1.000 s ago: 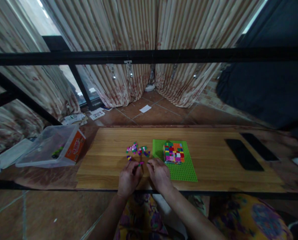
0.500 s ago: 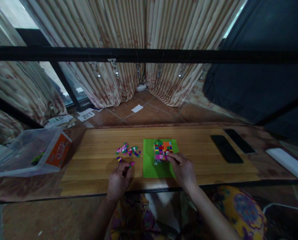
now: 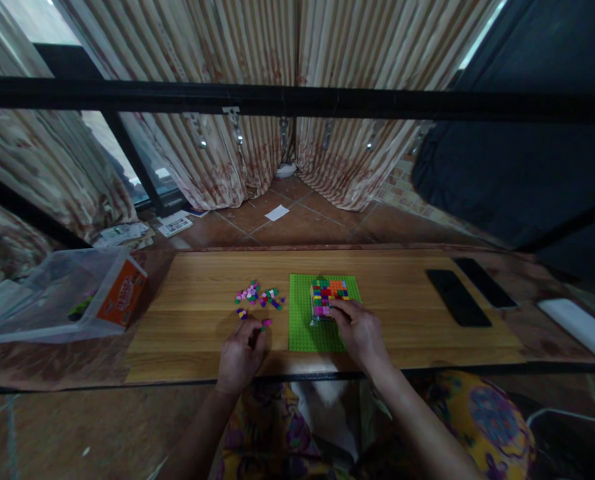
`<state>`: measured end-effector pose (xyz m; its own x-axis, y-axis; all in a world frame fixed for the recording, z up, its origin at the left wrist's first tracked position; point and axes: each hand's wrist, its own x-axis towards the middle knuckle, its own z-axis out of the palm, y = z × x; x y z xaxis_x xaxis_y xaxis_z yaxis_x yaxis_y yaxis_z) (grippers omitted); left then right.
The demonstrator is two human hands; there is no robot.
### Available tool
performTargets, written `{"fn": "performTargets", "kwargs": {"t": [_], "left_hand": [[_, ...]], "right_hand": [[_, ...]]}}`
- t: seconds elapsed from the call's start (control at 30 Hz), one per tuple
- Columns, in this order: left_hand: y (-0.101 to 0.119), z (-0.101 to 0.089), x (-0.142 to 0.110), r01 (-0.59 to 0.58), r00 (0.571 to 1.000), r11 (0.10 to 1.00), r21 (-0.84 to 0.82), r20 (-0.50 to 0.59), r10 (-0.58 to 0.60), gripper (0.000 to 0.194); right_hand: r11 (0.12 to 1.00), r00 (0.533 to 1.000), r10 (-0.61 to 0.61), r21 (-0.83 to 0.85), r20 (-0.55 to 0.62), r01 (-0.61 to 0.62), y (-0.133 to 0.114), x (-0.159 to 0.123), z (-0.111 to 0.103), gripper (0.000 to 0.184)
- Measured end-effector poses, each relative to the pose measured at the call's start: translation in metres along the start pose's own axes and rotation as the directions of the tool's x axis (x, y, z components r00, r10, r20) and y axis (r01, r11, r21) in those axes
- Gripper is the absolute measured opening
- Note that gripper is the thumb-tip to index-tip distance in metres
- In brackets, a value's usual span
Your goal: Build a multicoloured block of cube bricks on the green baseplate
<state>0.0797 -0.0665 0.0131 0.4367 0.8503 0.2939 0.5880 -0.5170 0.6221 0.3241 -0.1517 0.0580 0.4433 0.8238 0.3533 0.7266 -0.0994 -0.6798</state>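
A block build of many small coloured bricks (image 3: 322, 293) stands on a green studded baseplate (image 3: 301, 333). My right hand (image 3: 361, 333) reaches over the build from the right, with thumb and forefinger pinched at its top near the pink bricks. Whatever sits between those fingertips is hidden. To the left of the baseplate, my left hand (image 3: 241, 355) rests low over the table with its fingers curled together. Just by its fingertips are a pink brick (image 3: 268, 323) and a small green brick (image 3: 263, 328). Loose bricks (image 3: 250, 292) in pink, green and purple lie scattered beyond it.
A clear plastic box (image 3: 82, 267) with an orange label stands at the left, something green inside. Two dark phone-like slabs (image 3: 458, 298) lie at the right of the wooden board (image 3: 187, 333). A white oblong object (image 3: 577, 327) is farther right. A black bar (image 3: 297, 101) crosses behind.
My right hand's fingertips have shifted left and slightly away from me across the build. My left hand stays by the pink brick. The whole view has shifted slightly.
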Motion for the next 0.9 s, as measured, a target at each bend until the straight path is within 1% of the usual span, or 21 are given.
{"fn": "performTargets", "kwargs": {"t": [0.17, 0.3, 0.5, 0.6, 0.73, 0.83, 0.9], "left_hand": [[0.0023, -0.0011, 0.0006, 0.009, 1.0, 1.0, -0.008, -0.007, -0.009, 0.009], [0.0034, -0.0016, 0.0008, 0.015, 1.0, 1.0, 0.001, -0.001, -0.015, 0.01], [0.0029, -0.0016, 0.0002, 0.004, 1.0, 1.0, -0.014, -0.005, -0.004, 0.009], [0.0044, -0.0027, 0.0001, 0.004, 1.0, 1.0, -0.019, -0.011, -0.004, 0.008], [0.0062, -0.0035, 0.0002, 0.02, 1.0, 1.0, -0.02, -0.006, -0.02, 0.009], [0.0057, -0.0034, 0.0002, 0.016, 1.0, 1.0, -0.01, -0.003, -0.016, 0.009], [0.005, -0.0032, 0.0001, 0.009, 1.0, 1.0, -0.005, 0.0, -0.009, 0.009]], "right_hand": [[0.999, 0.999, -0.039, 0.007, 0.009, 0.039, 0.0003, -0.0008, -0.002, 0.026], [0.996, 0.999, -0.05, -0.078, -0.006, 0.049, 0.0006, -0.0028, 0.001, 0.03], [0.973, 0.994, -0.074, -0.214, 0.075, 0.088, -0.0006, -0.0016, 0.0039, 0.032], [0.969, 0.995, -0.054, -0.237, 0.088, 0.073, -0.0014, 0.0001, 0.0026, 0.032], [0.981, 0.999, -0.008, -0.195, 0.05, 0.017, -0.0016, 0.0, -0.0009, 0.032], [0.991, 1.0, 0.016, -0.134, -0.018, -0.018, -0.0012, -0.0019, -0.0034, 0.028], [0.993, 0.997, 0.053, -0.108, -0.05, -0.058, -0.0009, -0.0031, -0.0044, 0.026]]}}
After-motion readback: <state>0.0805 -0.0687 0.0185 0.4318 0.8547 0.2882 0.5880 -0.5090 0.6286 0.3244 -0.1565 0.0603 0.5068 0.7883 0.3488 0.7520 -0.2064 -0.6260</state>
